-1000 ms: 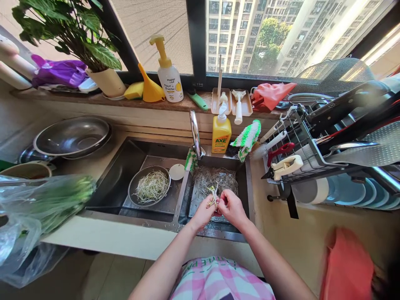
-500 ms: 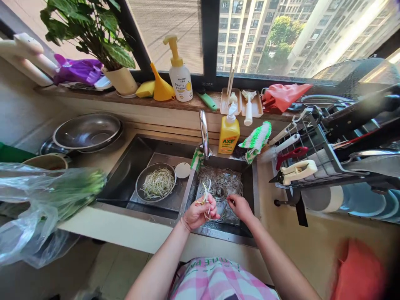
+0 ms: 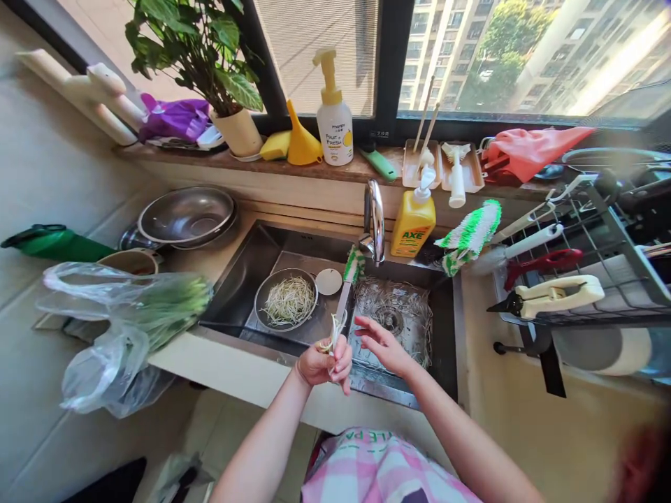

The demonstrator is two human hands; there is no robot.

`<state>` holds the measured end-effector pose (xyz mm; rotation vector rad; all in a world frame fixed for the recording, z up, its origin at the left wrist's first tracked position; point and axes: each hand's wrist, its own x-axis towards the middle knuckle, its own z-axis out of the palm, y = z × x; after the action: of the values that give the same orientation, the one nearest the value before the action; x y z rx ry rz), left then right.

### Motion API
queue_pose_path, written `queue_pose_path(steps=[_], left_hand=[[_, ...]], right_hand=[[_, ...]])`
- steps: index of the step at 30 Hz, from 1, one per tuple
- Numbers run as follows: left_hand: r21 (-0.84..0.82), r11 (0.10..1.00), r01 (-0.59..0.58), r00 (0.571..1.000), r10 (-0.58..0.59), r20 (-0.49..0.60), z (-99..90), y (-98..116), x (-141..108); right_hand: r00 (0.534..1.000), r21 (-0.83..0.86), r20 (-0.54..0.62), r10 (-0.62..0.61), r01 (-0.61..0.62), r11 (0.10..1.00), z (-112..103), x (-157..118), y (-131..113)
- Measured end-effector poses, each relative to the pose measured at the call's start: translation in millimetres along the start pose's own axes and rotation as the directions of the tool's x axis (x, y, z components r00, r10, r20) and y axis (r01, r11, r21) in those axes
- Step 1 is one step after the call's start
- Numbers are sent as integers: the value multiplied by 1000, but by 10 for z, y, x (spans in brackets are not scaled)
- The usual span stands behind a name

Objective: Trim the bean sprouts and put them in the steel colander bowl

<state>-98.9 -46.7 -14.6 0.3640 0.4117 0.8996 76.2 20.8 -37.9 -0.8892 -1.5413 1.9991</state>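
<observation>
My left hand [image 3: 326, 363] is closed around a small bunch of bean sprouts [image 3: 338, 328], whose pale ends stick up above the fingers. Just right of it, my right hand [image 3: 381, 342] hangs over the right sink basin with its fingers apart and nothing visible in them. Water and loose strands lie in the right basin [image 3: 419, 328] around the drain. In the left basin [image 3: 231, 300], a round metal bowl [image 3: 256, 307] holds a heap of sprouts [image 3: 288, 300], with a white round lid [image 3: 328, 281] beside it.
A faucet [image 3: 375, 216] with a green-white cloth [image 3: 354, 265] stands behind the basins. The yellow AXE bottle [image 3: 413, 227] is to its right. Bagged greens [image 3: 172, 307] and pans [image 3: 186, 215] are on the left; a wire rack [image 3: 623, 258] is on the right.
My view has shifted, so the counter items sit further right. My right hand has come up from the basin toward my left hand, its fingers now spread. My left hand still holds the sprouts.
</observation>
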Motion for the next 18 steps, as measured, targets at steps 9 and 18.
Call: queue_pose_path(steps=[9,18], left_hand=[[18,996,86,987,-88,132,33,-29,111],[329,921,207,976,-215,-11,27,77,47]], right_hand=[[992,317,17,121,-120,941,48,4,-192],[990,173,-91,107,-90,981,49,-82,-210]])
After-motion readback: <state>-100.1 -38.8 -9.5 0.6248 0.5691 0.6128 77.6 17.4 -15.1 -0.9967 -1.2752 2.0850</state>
